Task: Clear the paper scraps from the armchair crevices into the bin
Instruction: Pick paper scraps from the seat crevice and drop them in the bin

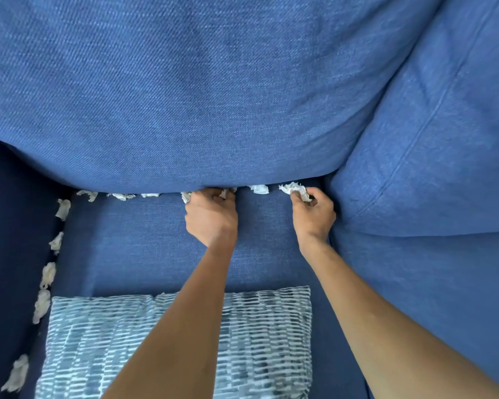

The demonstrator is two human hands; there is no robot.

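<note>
A blue fabric armchair fills the head view. White crumpled paper scraps line the crevice under the back cushion (185, 96), among them one loose scrap (260, 189) between my hands. More scraps (48, 273) run down the left crevice beside the seat cushion (127, 240). My left hand (212, 216) is at the back crevice, its fingers closed around a scrap (224, 193). My right hand (313, 214) pinches a larger crumpled scrap (293, 188) near the right corner. No bin is in view.
A blue and white patterned throw pillow (98, 341) lies on the front of the seat under my forearms. The right armrest (429, 168) bulges close beside my right hand. The dark left armrest (9, 226) borders the left crevice.
</note>
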